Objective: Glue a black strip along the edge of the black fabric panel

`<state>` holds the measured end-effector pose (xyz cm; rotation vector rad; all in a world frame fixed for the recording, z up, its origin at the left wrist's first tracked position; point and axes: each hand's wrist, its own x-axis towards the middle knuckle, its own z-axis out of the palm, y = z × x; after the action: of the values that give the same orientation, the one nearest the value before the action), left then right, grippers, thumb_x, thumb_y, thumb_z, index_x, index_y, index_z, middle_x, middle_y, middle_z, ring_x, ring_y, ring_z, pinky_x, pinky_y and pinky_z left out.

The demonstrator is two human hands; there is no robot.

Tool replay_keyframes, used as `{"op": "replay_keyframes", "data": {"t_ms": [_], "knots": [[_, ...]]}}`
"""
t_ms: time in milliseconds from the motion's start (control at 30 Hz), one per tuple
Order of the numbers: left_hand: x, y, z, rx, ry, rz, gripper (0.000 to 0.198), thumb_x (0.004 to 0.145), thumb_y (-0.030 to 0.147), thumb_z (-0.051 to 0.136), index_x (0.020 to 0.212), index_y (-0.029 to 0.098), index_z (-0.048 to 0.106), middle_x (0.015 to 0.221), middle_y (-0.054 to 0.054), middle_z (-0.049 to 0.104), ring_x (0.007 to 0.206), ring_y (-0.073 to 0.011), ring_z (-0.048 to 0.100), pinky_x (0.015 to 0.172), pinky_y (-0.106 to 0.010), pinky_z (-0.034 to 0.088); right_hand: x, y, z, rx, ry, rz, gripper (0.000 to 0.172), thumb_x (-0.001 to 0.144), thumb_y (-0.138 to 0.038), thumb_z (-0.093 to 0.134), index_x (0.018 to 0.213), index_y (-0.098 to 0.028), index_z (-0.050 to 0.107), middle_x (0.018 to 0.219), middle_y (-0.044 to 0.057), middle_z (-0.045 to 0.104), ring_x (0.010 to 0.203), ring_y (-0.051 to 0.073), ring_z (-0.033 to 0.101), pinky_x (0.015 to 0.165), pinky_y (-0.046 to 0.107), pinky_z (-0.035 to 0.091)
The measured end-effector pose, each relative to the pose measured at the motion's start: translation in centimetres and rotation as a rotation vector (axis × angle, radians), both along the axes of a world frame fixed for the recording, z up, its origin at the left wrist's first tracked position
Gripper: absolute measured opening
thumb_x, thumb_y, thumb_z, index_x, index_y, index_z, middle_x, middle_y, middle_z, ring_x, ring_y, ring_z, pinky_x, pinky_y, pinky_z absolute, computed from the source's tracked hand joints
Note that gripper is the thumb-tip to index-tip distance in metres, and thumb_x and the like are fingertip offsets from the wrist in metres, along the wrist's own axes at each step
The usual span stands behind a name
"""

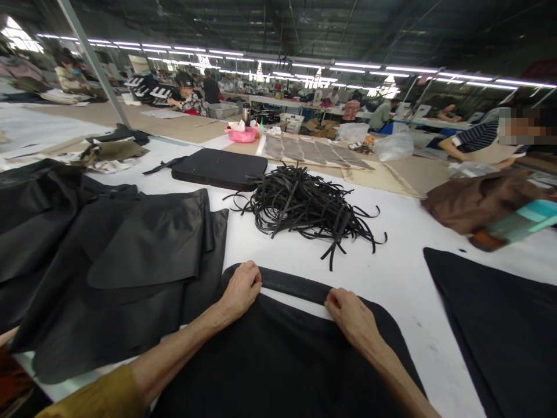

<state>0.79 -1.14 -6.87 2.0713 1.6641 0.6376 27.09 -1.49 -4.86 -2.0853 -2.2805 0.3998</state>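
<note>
Closest to you, a black panel (pixel 278 360) with rounded far corners lies on the white-topped bench (pixel 391 255). Along its far edge runs a flat black strip (pixel 296 284), and your left hand (pixel 241 287) and right hand (pixel 348 310) each have a pinching grip on it, well apart. Between them a white gap shows between strip and panel; you cannot tell from here whether the two are joined. Judging by that gap, the stretch between your hands looks unsettled, while the right corner shows black without a break. Overlapping black sheets (pixel 148 244) lie to your left and another black panel piece (pixel 505 325) to your right, both out of your hands. Farther on sits a tangled heap of narrow black straps (pixel 300 203), apparently unsorted, just beside a neat stack of black pieces (pixel 220 165). Beyond is a pink basket (pixel 243 135); at far right, a co-worker in a striped shirt (pixel 474 139).
</note>
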Motion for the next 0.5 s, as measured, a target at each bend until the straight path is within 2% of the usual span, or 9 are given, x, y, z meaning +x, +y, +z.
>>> {"op": "replay_keyframes", "data": {"t_ms": [200,367,500], "knots": [[0.1,0.3,0.3,-0.017,-0.024,0.084,0.017,0.067,0.003,0.047,0.072,0.019,0.042,0.078,0.001,0.049,0.077,-0.0153,0.047,0.069,-0.026,0.038,-0.1,0.4,0.2,-0.067,0.005,-0.042,0.018,0.081,-0.022,0.04,0.071,-0.021,0.056,0.077,0.003,0.06,0.074,0.017,0.053,0.061,0.026,0.032],[0.6,0.3,0.0,-0.005,0.008,0.068,0.02,0.065,-0.002,0.043,0.068,0.018,0.046,0.077,0.0,0.05,0.077,-0.0153,0.046,0.069,-0.026,0.037,-0.4,0.6,0.9,-0.122,0.018,-0.077,0.017,0.078,-0.021,0.042,0.07,-0.021,0.056,0.076,0.002,0.06,0.072,0.016,0.052,0.058,0.026,0.029],[1.6,-0.5,0.2,0.049,0.084,0.048,0.023,0.072,-0.002,0.04,0.07,0.018,0.05,0.082,-0.002,0.051,0.082,-0.0188,0.043,0.073,-0.032,0.035,-0.4,0.7,1.2,-0.141,0.033,-0.093,0.015,0.076,-0.02,0.044,0.068,-0.021,0.057,0.075,0.001,0.06,0.072,0.015,0.052,0.058,0.025,0.029]]}}
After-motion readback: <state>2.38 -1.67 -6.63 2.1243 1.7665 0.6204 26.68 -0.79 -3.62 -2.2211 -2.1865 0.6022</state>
